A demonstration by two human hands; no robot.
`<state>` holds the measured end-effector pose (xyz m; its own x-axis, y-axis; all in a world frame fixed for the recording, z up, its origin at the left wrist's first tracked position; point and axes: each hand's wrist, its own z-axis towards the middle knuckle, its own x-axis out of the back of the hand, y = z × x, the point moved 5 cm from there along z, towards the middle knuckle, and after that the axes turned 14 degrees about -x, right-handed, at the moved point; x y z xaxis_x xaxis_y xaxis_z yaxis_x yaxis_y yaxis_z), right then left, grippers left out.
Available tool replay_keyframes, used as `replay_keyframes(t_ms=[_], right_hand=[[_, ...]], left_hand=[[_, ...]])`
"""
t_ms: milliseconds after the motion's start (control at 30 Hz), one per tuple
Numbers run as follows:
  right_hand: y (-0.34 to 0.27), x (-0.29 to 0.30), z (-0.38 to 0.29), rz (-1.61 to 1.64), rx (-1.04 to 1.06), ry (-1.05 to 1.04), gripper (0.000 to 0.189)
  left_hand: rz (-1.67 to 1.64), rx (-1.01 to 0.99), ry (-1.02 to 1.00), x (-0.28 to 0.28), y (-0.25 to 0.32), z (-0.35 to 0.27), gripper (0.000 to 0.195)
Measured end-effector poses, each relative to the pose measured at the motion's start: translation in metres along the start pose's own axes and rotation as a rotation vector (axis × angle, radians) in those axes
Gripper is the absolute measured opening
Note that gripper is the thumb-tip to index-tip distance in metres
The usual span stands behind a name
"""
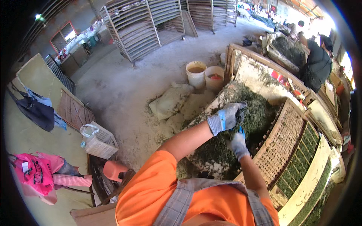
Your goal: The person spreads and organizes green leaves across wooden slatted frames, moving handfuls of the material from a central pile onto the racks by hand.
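Note:
My left hand (229, 116), in a grey knit glove with a blue band, is over a heap of dark green, crumbly plant-like material (254, 108). Its fingers are bent down near a dark patch; whether they hold anything is unclear. Just below it in the picture, my right hand (239, 142), gloved in grey with blue at the fingers, is over the same heap, its grip hard to make out. To the right of the heap stands a wooden board with a grid of square holes (282, 131), alongside a divided frame whose long cells hold green material (295, 168).
Two buckets (195, 74) (214, 78) and pale sacks (169, 101) lie beyond the heap. A tall tray rack (133, 31) stands farther back. At left are a white plastic crate (101, 141) and an orange stool (114, 170). A co-worker (318, 62) is at upper right.

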<state>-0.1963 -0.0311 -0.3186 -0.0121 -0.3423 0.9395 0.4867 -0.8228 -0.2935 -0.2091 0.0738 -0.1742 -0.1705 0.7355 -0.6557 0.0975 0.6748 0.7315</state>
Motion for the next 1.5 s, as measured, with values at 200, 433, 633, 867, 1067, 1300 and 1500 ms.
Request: replay_keyframes(t_ms=[200, 433, 633, 867, 1067, 1300, 1500], right_hand=[[-0.061, 0.055, 0.043, 0.455, 0.085, 0.243, 0.04], [0.006, -0.053, -0.018, -0.142, -0.371, -0.266, 0.028], [0.022, -0.001, -0.051, -0.123, -0.437, -0.683, 0.033], [0.023, 0.084, -0.063, 1.844, -0.337, -0.64, 0.058], [0.064, 0.067, -0.128, 2.213, -0.431, -0.112, 0.062], [0.197, 0.156, -0.305, 1.873, -0.587, 0.081, 0.046], [0.356, 0.182, -0.447, 1.836, -0.958, 0.132, 0.04]], left_hand=[[-0.098, 0.059, -0.158, -0.002, 0.011, 0.01, 0.011], [-0.024, -0.318, -0.343, -0.089, 0.182, -0.035, 0.015], [0.14, -0.524, -0.296, -0.091, 0.203, -0.037, 0.016], [0.258, -0.125, -0.347, -0.045, 0.024, -0.06, 0.023], [0.247, 0.048, -0.403, -0.074, -0.13, -0.121, 0.032], [0.34, 0.556, -0.514, -0.14, -0.31, -0.2, 0.023], [0.442, 0.546, -0.991, -0.201, -0.441, -0.208, 0.017]])
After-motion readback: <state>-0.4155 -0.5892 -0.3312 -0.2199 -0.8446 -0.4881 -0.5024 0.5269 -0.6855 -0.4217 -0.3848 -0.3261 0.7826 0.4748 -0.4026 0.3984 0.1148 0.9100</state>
